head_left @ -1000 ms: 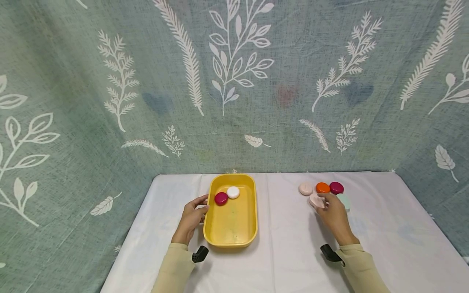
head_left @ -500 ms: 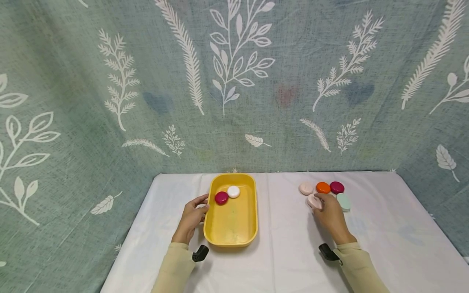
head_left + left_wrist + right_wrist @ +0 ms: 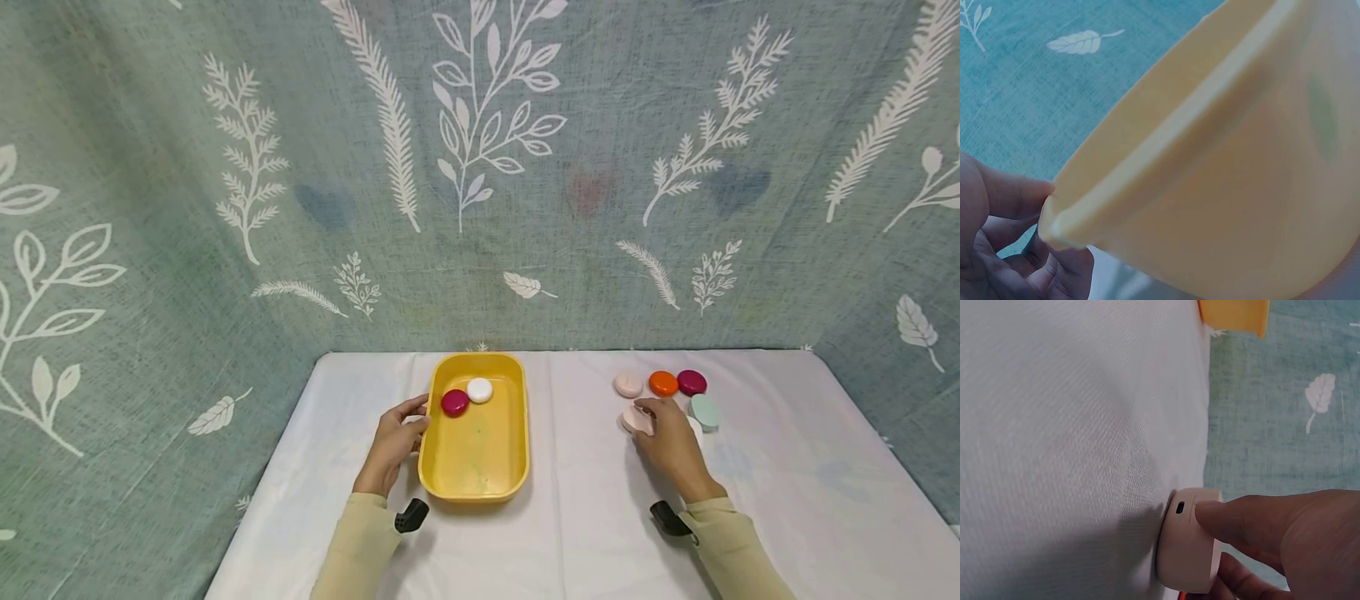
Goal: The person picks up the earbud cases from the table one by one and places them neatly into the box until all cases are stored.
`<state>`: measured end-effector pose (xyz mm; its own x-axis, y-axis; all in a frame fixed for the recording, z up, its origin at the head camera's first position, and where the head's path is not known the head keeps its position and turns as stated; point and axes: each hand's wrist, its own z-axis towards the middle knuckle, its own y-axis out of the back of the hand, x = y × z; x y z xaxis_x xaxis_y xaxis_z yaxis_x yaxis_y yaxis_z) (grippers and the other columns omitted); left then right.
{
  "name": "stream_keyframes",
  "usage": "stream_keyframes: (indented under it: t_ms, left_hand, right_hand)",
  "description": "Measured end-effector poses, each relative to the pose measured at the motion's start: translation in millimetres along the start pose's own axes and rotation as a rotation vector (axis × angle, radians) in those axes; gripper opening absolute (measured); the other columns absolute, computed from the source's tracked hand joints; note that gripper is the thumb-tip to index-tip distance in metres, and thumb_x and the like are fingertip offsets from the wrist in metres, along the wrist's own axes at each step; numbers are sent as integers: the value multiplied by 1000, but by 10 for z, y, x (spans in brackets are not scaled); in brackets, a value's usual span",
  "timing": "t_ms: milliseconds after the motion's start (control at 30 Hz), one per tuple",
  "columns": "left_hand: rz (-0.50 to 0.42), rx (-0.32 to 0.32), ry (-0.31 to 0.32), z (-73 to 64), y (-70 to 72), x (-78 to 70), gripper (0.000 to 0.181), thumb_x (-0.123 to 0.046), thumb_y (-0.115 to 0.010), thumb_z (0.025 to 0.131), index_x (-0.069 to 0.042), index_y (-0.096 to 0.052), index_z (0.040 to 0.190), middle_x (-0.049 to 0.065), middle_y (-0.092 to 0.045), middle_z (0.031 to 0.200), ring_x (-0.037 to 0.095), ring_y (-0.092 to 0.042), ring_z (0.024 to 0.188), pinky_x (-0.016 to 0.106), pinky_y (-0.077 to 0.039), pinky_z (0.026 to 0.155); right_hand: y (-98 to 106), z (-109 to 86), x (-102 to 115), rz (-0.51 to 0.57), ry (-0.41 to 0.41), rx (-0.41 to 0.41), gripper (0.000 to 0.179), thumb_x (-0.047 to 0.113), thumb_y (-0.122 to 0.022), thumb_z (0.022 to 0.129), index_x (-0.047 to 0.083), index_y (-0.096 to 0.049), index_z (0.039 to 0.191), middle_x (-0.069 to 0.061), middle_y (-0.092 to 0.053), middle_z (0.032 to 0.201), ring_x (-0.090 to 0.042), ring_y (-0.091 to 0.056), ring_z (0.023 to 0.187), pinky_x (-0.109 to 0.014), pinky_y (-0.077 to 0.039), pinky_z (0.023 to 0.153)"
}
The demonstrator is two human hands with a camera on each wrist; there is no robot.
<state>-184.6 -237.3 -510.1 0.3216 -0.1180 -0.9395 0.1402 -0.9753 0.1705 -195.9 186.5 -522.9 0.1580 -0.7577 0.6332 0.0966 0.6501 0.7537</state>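
My left hand (image 3: pixel 396 442) pinches the left rim of a yellow tray (image 3: pixel 523 433); in the left wrist view, thumb and fingers grip the tray's lip (image 3: pixel 1116 194). In the tray lie a dark red rounded case (image 3: pixel 454 403) and a white one (image 3: pixel 480 390), side by side. My right hand (image 3: pixel 671 446) holds a pale pink earbud case (image 3: pixel 634 420) at the table. The right wrist view shows the thumb on the case's side (image 3: pixel 1188 550), near a small charging port, with fingers behind it and its edge against the white cloth.
Behind the right hand lie another pale pink case (image 3: pixel 627 384), an orange case (image 3: pixel 663 383) and a dark red case (image 3: pixel 692 382). A mint case (image 3: pixel 703 412) and a partly hidden white case (image 3: pixel 696 429) lie to its right. A green leaf-print curtain (image 3: pixel 480 317) borders the table.
My right hand has shifted the pale pink case left and slightly toward me, away from the other cases. The white case beside the mint one has come into view. The left hand stays at the tray.
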Motion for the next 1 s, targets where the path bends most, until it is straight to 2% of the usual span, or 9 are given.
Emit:
stream_keyframes:
  t_ms: [433,700,1000]
  left_hand:
    - [7,4,4,-12,7,-17,45,-4,-58,105,-7,-59,150,17,-53,131,17,-56,73,23,-52,62]
    - [0,2,10,-13,-4,-40,46,-2,-57,105,-7,-58,150,17,-53,131,18,-58,74,23,-52,61]
    - [10,-1,36,-17,-8,-53,44,-3,-58,105,-9,-60,149,16,-52,131,19,-58,79,23,-51,62]
  right_hand:
    - [-38,-8,32,-9,-37,34,42,-7,-78,85,-17,-66,124,-36,-56,124,-52,-60,116,-63,-46,108]
    - [-53,-30,41,-8,3,31,40,-9,-77,84,-17,-67,122,-33,-64,115,-50,-63,110,-63,-48,105]
    - [-56,-51,67,-11,-1,59,45,-9,-79,84,-16,-65,126,-33,-64,119,-50,-62,113,-63,-47,106]
